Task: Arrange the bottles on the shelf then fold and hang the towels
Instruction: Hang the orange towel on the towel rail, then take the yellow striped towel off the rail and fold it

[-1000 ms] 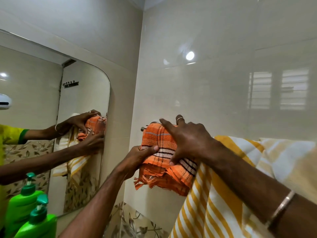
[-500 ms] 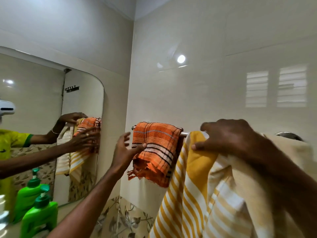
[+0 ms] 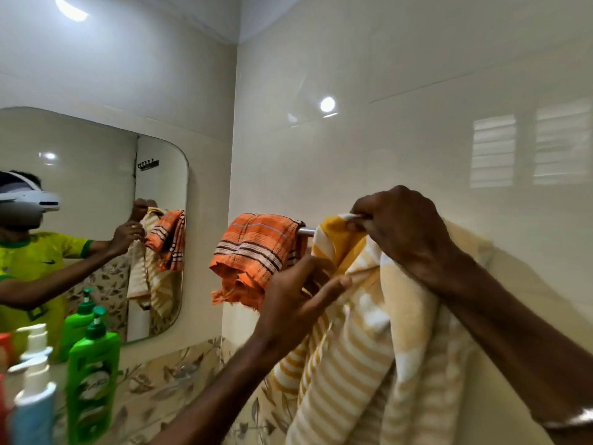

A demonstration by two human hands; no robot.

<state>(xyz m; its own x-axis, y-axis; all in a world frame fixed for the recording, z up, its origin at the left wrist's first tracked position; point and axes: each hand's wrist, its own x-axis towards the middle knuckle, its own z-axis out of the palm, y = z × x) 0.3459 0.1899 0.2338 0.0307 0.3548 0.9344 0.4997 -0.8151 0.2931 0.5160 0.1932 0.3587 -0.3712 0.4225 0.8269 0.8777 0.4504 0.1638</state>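
Right hand [image 3: 401, 232] is clenched on the top edge of the yellow striped towel [image 3: 362, 342], pinning it at the towel bar [image 3: 305, 232]; the rest hangs below, bunched and uneven. Left hand [image 3: 298, 300] sits just below and left of the bar, fingers mostly straight and touching the towel's left fold, gripping nothing as far as I can tell. The bar's long axis runs left-right with the orange plaid towel [image 3: 256, 252] already draped on its left end, so I judge the left hand, being nearer, should spread the yellow fold along that axis without crowding the orange one.
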